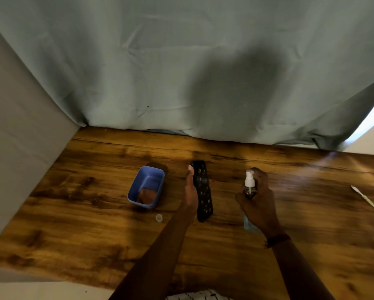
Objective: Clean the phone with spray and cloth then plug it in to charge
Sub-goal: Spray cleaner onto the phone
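Checked fabric [194, 296], 6 o'clock edge. Left hand [191, 191]: fingers curled round cased phone [203, 191], long axis 12-to-6, over counter [90, 224]. Right hand [260, 206]: fingers wrapped round spray bottle [249, 185]; phone near, at its 9 o'clock.

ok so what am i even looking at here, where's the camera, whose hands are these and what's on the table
There is no robot here: these are a person's two bare hands. The single picture comes from a camera worn on their head, looking forward and down. The left hand holds a dark phone in a patterned case, and the right hand grips a spray bottle with a white pump. On the wooden table lie a blue tub with something brownish inside, a small clear cap and, far right, a white cable. A grey curtain hangs behind.
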